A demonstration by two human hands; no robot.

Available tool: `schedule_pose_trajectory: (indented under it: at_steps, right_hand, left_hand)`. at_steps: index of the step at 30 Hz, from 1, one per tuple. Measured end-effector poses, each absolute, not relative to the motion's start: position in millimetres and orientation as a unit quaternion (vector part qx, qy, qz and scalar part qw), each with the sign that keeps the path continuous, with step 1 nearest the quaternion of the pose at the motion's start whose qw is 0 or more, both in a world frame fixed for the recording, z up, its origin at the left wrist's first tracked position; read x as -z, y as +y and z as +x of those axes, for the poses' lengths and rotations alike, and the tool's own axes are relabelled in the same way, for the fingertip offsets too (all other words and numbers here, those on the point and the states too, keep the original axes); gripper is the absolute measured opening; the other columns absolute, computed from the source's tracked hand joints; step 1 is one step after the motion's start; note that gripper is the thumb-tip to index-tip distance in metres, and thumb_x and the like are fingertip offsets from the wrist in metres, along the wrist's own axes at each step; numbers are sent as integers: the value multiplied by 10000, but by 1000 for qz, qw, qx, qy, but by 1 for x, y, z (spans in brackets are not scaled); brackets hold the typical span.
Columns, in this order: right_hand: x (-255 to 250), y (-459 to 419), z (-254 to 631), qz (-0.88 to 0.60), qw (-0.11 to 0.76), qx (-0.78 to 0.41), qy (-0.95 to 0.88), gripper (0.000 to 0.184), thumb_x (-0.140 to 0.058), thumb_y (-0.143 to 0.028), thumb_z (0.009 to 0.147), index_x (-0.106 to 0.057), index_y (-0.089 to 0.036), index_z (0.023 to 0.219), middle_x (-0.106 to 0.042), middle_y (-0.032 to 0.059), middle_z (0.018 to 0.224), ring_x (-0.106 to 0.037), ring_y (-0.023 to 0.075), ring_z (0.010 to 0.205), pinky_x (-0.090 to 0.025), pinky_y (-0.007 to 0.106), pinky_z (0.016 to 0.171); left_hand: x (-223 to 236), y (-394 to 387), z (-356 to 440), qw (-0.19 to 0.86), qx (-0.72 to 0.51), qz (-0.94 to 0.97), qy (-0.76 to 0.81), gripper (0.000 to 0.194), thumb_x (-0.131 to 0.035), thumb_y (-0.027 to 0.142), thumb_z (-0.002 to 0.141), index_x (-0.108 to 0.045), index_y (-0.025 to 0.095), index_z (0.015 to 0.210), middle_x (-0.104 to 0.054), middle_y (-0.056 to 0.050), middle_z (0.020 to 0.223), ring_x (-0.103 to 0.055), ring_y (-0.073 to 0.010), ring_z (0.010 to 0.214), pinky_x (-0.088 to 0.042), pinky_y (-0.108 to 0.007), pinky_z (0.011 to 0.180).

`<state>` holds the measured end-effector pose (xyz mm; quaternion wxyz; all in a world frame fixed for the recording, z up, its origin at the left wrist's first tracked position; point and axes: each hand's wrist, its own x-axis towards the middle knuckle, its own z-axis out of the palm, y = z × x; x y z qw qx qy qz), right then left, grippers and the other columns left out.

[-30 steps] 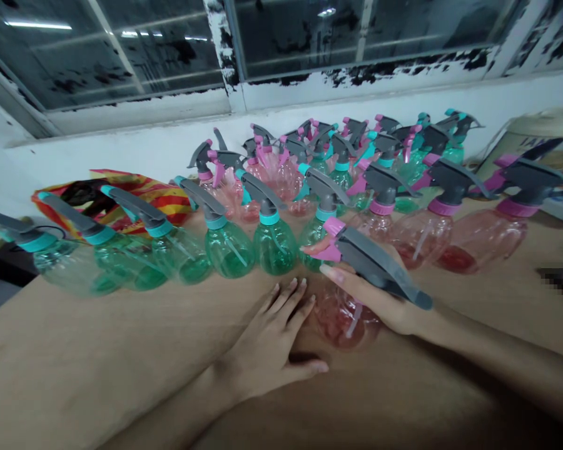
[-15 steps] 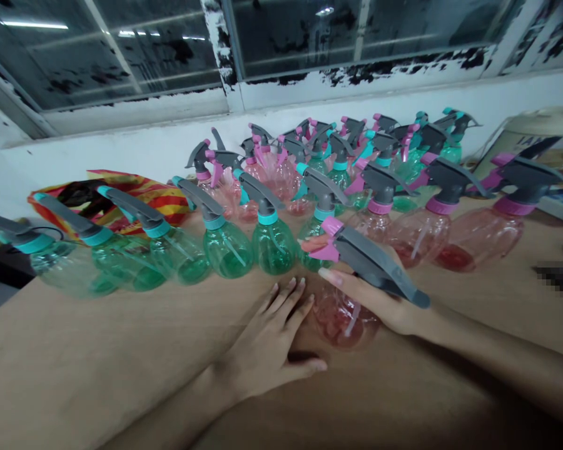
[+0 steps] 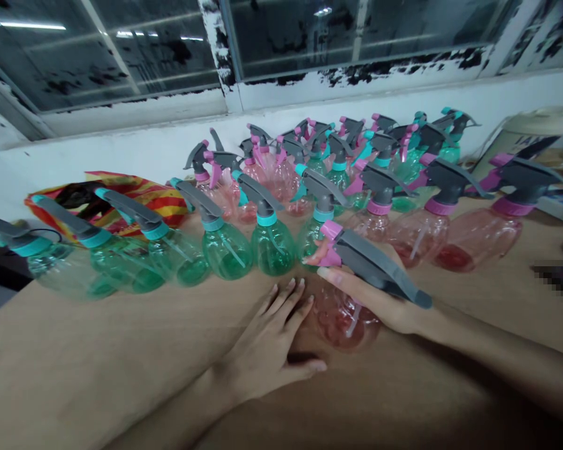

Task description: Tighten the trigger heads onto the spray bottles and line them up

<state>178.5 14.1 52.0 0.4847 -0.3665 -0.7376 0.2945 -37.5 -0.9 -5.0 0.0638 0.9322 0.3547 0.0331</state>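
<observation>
One pink spray bottle is standing on the surface, the right hand wrapping closely around it below the grey spray head, a finger lying against the pink trigger. Compared with half a second earlier, the trigger is apparently sitting closer in, so the effort is probably going into a squeeze while the bottle is keeping its place. The left hand is resting flat just left of the bottle, fingers spreading, holding nothing; whether it is touching the bottle is staying unclear. More room is lying to the bottle's near left, where the surface is running out to its edge, than behind it, where green bottles are lining up leftward and pink bottles rightward
</observation>
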Motion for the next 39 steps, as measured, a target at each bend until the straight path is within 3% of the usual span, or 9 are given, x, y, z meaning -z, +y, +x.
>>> schedule_pose_trajectory:
  at_steps: [7,12,18,25,30,35,39]
  right_hand:
    - [-54,14,181,-362,482,-283,-746,128,-617,-328,887,-620,-248,787,-581,-38,665,-511,121,561,-449,286,594]
    - [-57,12,181,-372,468,-317,-736,91,-622,-347,881,-635,-257,890,-629,-14,771,-591,158,667,-488,304,623]
    - [-54,11,179,-344,491,-335,-727,204,-643,-315,866,-642,-277,1066,-702,16,950,-665,196,832,-546,347,752]
    - [-53,11,179,-335,498,-345,-721,268,-651,-311,862,-648,-273,1127,-722,26,1063,-692,202,892,-567,360,801]
    - [-53,12,179,-337,493,-338,-727,274,-649,-311,858,-655,-277,1130,-725,21,1012,-693,193,837,-577,352,765]
    - [-52,13,178,-324,504,-343,-723,276,-644,-300,855,-645,-267,1129,-718,26,1043,-687,203,924,-563,353,818]
    - [-52,13,178,-333,500,-332,-727,205,-648,-309,851,-654,-262,1051,-698,8,914,-674,187,817,-548,334,729]
  left_hand:
    - [8,0,-39,68,-44,933,350,885,-392,755,857,-362,101,1453,-308,-193,1548,-205,-325,1454,-233,-527,1160]
    - [7,0,-38,66,-51,934,348,870,-392,745,864,-355,110,1457,-320,-185,1545,-227,-326,1448,-235,-530,1159]
    - [6,0,-37,64,-41,934,350,879,-384,756,858,-377,100,1444,-342,-195,1533,-248,-327,1441,-238,-522,1159]
    - [8,0,-38,53,-46,935,346,864,-389,748,863,-377,112,1447,-356,-188,1527,-261,-325,1438,-238,-524,1160]
    - [7,0,-37,58,-51,935,347,853,-397,746,862,-385,121,1441,-374,-182,1520,-267,-323,1436,-254,-523,1155]
    - [9,0,-38,57,-43,935,347,876,-392,751,858,-393,91,1434,-375,-204,1513,-266,-338,1434,-259,-541,1149]
    - [8,0,-38,56,-42,935,348,868,-390,747,862,-388,99,1439,-366,-196,1520,-255,-336,1438,-260,-542,1148]
